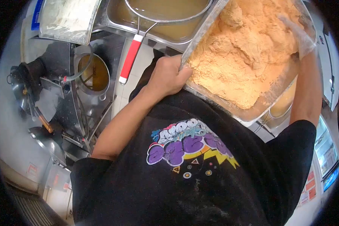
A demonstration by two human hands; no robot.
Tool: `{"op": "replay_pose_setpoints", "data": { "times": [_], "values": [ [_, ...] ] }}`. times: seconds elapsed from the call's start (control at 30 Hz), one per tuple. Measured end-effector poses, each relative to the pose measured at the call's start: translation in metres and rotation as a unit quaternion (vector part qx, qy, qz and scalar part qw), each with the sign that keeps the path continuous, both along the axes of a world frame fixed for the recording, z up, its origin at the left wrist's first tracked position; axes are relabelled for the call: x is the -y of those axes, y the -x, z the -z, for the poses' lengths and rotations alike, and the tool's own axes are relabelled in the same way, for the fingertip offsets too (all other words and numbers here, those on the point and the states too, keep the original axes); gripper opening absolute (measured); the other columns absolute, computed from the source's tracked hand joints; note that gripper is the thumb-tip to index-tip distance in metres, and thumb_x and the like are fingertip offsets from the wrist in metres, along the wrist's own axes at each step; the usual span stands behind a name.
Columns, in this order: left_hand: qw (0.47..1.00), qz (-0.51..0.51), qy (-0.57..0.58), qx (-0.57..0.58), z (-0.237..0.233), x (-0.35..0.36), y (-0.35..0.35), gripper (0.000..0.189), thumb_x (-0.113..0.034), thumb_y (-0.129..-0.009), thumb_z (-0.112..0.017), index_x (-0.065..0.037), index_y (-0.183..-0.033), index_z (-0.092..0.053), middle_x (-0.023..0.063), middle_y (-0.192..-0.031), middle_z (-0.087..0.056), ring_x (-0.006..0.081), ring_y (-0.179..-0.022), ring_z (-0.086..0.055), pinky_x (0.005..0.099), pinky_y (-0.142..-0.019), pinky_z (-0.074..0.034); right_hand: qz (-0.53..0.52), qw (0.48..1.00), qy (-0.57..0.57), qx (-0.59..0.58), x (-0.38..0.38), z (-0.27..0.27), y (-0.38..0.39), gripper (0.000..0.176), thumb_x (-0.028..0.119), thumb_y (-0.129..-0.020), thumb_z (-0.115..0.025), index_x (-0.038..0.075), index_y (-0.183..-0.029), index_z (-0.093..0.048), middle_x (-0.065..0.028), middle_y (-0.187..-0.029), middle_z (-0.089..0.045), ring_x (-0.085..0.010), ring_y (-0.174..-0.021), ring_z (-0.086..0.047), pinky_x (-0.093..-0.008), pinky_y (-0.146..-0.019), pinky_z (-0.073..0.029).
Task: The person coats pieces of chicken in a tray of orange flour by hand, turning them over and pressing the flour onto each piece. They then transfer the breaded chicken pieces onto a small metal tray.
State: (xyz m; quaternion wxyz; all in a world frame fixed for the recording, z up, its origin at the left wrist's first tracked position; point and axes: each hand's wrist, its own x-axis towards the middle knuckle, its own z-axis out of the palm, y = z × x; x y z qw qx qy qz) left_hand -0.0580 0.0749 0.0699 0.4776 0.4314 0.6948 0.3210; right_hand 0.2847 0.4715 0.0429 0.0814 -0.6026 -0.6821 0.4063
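A large metal tray (229,107) holds orange-yellow powder (229,71) with coated lumps (248,49) in it. The tray is tilted, with its near edge against the black shirt. My left hand (171,74) is closed on the tray's left rim, thumb over the edge. At the tray's right side, my right hand (299,35) is inside a clear plastic glove or bag and reaches over the powder. Its fingers are blurred, and what they hold, if anything, cannot be made out.
A strainer with a red handle (131,59) rests across a metal basin (147,28) of cloudy liquid. A tray of white powder (66,19) stands at upper left. Below it is a round pot (108,77) of brown liquid. Dark pans (47,141) sit at the left.
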Motion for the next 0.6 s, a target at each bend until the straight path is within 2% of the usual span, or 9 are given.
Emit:
{"op": "replay_pose_setpoints", "data": {
  "times": [0.2, 0.33, 0.37, 0.4, 0.47, 0.5, 0.53, 0.57, 0.6],
  "values": [
    [0.999, 0.012, -0.017, 0.046, 0.008, 0.0, 0.002, 0.027, -0.021, -0.087, -0.061, 0.006, -0.086, -0.066, 0.0297, -0.075, -0.063, 0.0406, -0.067, -0.067, 0.0451, -0.066, -0.053, 0.033, 0.998, 0.007, -0.044, 0.115, -0.043, 0.039, 0.061, 0.036, -0.086, -0.085, 0.004, -0.135, -0.066, -0.0052, -0.106, -0.071, -0.0167, -0.097, -0.065, -0.0344, -0.09, -0.051],
    [0.998, 0.036, -0.013, 0.054, 0.004, -0.003, 0.007, 0.028, -0.019, -0.089, -0.06, 0.007, -0.093, -0.069, 0.0297, -0.079, -0.067, 0.0368, -0.072, -0.071, 0.0432, -0.071, -0.055, 0.049, 0.99, 0.124, -0.035, 0.181, -0.06, 0.096, 0.075, 0.041, -0.08, -0.089, 0.005, -0.14, -0.062, -0.0108, -0.114, -0.07, -0.02, -0.103, -0.067, -0.0369, -0.092, -0.052],
    [0.997, 0.047, -0.017, 0.055, 0.003, -0.005, 0.008, 0.028, -0.019, -0.088, -0.06, 0.007, -0.094, -0.069, 0.0295, -0.08, -0.068, 0.0375, -0.073, -0.071, 0.0434, -0.073, -0.055, 0.063, 0.99, 0.12, -0.027, 0.197, -0.065, 0.108, 0.075, 0.041, -0.08, -0.089, 0.005, -0.14, -0.062, -0.0108, -0.114, -0.07, -0.02, -0.103, -0.067, -0.0369, -0.092, -0.052],
    [0.996, 0.057, -0.02, 0.065, 0.004, -0.006, 0.009, 0.028, -0.019, -0.088, -0.06, 0.007, -0.094, -0.069, 0.0295, -0.08, -0.068, 0.0375, -0.073, -0.071, 0.0434, -0.073, -0.055, 0.027, 0.999, 0.011, -0.015, 0.216, -0.072, 0.121, 0.066, 0.035, -0.082, -0.084, 0.003, -0.135, -0.063, -0.0189, -0.117, -0.07, -0.0304, -0.109, -0.067, -0.0408, -0.093, -0.054],
    [0.996, 0.063, -0.018, 0.061, 0.007, -0.005, 0.011, 0.028, -0.02, -0.087, -0.061, 0.007, -0.093, -0.069, 0.0303, -0.08, -0.067, 0.0391, -0.074, -0.071, 0.0446, -0.072, -0.055, -0.01, 0.996, -0.093, 0.007, 0.245, -0.069, 0.139, 0.057, 0.029, -0.084, -0.078, 0.0, -0.131, -0.064, -0.0271, -0.119, -0.07, -0.0407, -0.115, -0.067, -0.0447, -0.095, -0.055],
    [0.996, 0.088, -0.004, 0.032, 0.007, -0.008, 0.015, 0.029, -0.021, -0.086, -0.062, 0.007, -0.091, -0.069, 0.0311, -0.081, -0.067, 0.0425, -0.075, -0.071, 0.0461, -0.072, -0.055, -0.028, 0.978, -0.145, 0.147, 0.257, -0.06, 0.145, 0.077, 0.036, -0.078, -0.085, 0.006, -0.142, -0.056, -0.0258, -0.126, -0.065, -0.0358, -0.113, -0.066, -0.0433, -0.095, -0.055],
    [0.995, 0.088, -0.005, 0.039, 0.008, -0.008, 0.016, 0.029, -0.021, -0.086, -0.062, 0.007, -0.091, -0.069, 0.0311, -0.081, -0.067, 0.0425, -0.075, -0.071, 0.0461, -0.072, -0.055, -0.049, 0.938, -0.194, 0.283, 0.268, -0.052, 0.151, 0.098, 0.044, -0.072, -0.092, 0.012, -0.153, -0.047, -0.0245, -0.133, -0.06, -0.031, -0.111, -0.066, -0.0418, -0.095, -0.054],
    [0.994, 0.095, -0.009, 0.054, 0.008, -0.009, 0.018, 0.029, -0.021, -0.086, -0.062, 0.007, -0.09, -0.069, 0.0315, -0.081, -0.067, 0.0442, -0.076, -0.07, 0.047, -0.071, -0.054, -0.051, 0.936, -0.194, 0.29, 0.281, -0.048, 0.16, 0.098, 0.044, -0.072, -0.092, 0.012, -0.153, -0.047, -0.0245, -0.133, -0.06, -0.031, -0.111, -0.066, -0.0418, -0.095, -0.054],
    [0.992, 0.099, -0.015, 0.07, 0.01, -0.01, 0.019, 0.03, -0.022, -0.086, -0.063, 0.007, -0.089, -0.069, 0.032, -0.081, -0.066, 0.046, -0.076, -0.069, 0.0479, -0.071, -0.054, -0.066, 0.917, -0.215, 0.33, 0.293, -0.047, 0.17, 0.103, 0.039, -0.072, -0.09, 0.017, -0.158, -0.038, -0.0305, -0.14, -0.051, -0.0379, -0.116, -0.064, -0.0444, -0.097, -0.054]
  ]
}}
